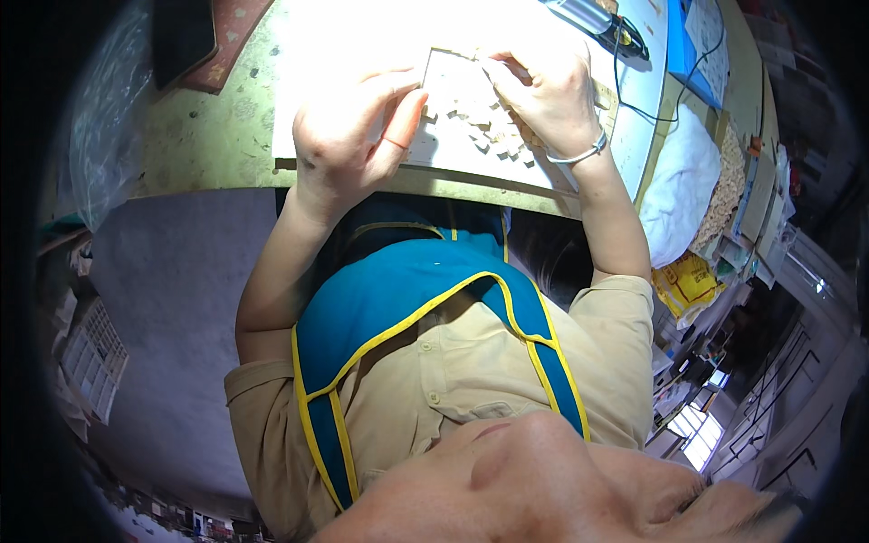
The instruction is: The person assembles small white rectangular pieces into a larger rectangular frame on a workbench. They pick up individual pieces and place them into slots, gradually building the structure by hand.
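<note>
My left hand (348, 136) pinches the pale board's (453, 81) nine-o'clock edge; my right hand (548, 90) curls closed over small pieces at its two-o'clock corner. Loose wooden pieces (493, 136) lie heaped toward five o'clock, so I judge much sorting remains. The table (217, 136) carries the board.

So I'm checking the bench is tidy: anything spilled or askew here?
Small pale wooden pieces lie scattered loose over the thin board between the left hand and right hand, not in rows. Nothing looks damaged.
</note>
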`<state>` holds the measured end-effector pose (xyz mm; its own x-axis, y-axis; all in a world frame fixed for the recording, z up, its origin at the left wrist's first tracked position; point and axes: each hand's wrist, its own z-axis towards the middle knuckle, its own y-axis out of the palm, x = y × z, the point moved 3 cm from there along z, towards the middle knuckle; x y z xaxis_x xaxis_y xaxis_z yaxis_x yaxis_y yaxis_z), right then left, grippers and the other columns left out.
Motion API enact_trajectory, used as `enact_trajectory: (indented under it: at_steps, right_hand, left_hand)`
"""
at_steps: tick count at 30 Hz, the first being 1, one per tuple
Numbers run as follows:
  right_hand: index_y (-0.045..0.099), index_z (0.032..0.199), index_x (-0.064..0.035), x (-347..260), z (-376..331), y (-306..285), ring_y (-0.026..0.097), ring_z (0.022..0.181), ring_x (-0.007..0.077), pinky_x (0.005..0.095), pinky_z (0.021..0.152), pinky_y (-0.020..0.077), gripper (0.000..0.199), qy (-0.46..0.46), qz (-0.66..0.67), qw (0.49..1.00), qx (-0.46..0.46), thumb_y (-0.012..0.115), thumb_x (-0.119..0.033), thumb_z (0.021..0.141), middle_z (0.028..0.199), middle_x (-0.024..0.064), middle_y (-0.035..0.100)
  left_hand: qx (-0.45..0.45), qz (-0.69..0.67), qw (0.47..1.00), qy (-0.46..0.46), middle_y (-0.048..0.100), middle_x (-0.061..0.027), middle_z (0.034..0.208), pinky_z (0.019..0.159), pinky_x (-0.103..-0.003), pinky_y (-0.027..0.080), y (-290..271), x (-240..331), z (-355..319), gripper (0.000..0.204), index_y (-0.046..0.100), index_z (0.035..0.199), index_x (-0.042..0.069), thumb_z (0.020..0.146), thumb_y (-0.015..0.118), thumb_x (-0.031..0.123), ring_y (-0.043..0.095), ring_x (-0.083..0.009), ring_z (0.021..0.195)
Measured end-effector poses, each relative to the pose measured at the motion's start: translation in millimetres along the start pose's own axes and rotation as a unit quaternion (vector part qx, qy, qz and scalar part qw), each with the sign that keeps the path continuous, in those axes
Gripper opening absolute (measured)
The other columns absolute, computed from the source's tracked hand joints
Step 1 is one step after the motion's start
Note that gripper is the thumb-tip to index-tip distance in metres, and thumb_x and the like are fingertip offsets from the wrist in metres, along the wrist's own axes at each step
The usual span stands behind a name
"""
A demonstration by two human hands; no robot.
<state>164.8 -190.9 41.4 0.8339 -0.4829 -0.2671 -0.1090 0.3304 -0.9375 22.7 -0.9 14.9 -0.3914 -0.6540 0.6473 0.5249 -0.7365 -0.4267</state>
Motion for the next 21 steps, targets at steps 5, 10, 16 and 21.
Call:
enact_trajectory:
  at_steps: [5, 10, 16, 21]
  right_hand:
    - [0.081, 0.091, -0.0055, 2, 2, 2, 0.068, 0.060, 0.0145, 0.0282, 0.067, 0.0502, 0.015, 0.003, 0.043, 0.999, 0.020, 0.080, -0.020, 0.091, 0.070, 0.0058, 0.074]
    - [0.080, 0.091, -0.0042, -1, 7, 3, 0.070, 0.060, 0.0141, 0.0243, 0.062, 0.0530, 0.013, -0.004, 0.067, 0.997, 0.030, 0.079, -0.018, 0.091, 0.071, 0.0062, 0.074]
    - [0.081, 0.092, -0.0042, 1, 5, 5, 0.071, 0.061, 0.0138, 0.0242, 0.062, 0.0526, 0.015, -0.022, 0.020, 0.999, 0.028, 0.080, -0.019, 0.091, 0.070, 0.0062, 0.074]
    - [0.080, 0.096, -0.0017, 14, -6, -3, 0.069, 0.060, 0.0150, 0.0278, 0.065, 0.0536, 0.018, 0.038, 0.104, 0.993, 0.043, 0.082, -0.018, 0.089, 0.070, 0.0069, 0.072]
  left_hand:
    - [0.036, 0.003, 0.999, 0.029, 0.079, -0.0117, 0.095, 0.063, -0.026, 0.057, 3, -4, 0, 0.014, 0.076, 0.097, 0.003, 0.085, 0.079, 0.008, 0.075, -0.0190, 0.072]
    - [-0.001, 0.009, 1.000, 0.002, 0.079, -0.0155, 0.102, 0.079, -0.031, 0.062, 0, -2, -1, 0.020, 0.077, 0.107, 0.000, 0.087, 0.077, 0.004, 0.079, -0.0243, 0.090]
    - [0.001, 0.006, 1.000, 0.006, 0.079, -0.0153, 0.102, 0.079, -0.031, 0.062, 1, -2, -1, 0.021, 0.077, 0.108, 0.000, 0.087, 0.077, 0.005, 0.079, -0.0238, 0.091]
    - [0.000, 0.004, 1.000, 0.001, 0.079, -0.0152, 0.102, 0.078, -0.030, 0.062, 0, -1, -1, 0.021, 0.077, 0.107, 0.001, 0.087, 0.077, 0.004, 0.078, -0.0235, 0.090]
